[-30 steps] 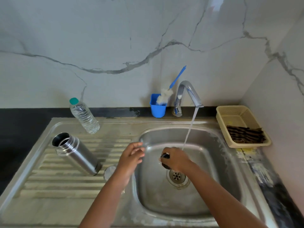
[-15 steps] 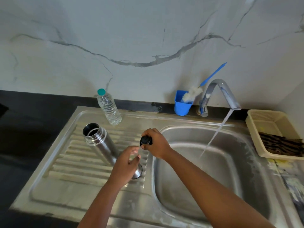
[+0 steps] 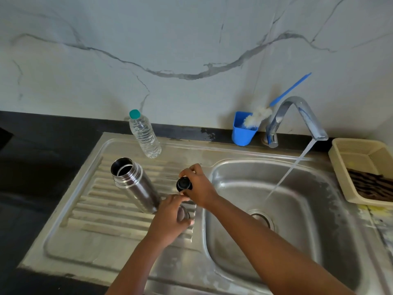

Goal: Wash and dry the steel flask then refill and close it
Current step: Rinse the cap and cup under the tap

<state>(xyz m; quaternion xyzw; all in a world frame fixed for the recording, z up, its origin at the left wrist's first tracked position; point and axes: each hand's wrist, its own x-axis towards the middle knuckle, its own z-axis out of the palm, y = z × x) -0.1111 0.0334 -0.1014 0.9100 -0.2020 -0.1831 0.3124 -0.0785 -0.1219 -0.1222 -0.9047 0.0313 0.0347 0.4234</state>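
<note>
Head view: right hand (image 3: 197, 186) gripped the black stopper (image 3: 183, 184), left hand (image 3: 170, 220) curled around the steel cap (image 3: 183, 213) (tap running); wet parts might slip onto the drainboard (image 3: 95, 209).

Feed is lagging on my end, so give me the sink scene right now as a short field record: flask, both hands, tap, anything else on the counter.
flask: steel flask open, no lid, standing on the draining board
right hand: right hand grips the black stopper above the board
left hand: left hand holds the steel cap
tap: tap running into the sink basin
water bottle: plastic bottle capped, behind the flask
brush: bottle brush in the blue cup
basket: beige basket holds a dark cloth
</note>
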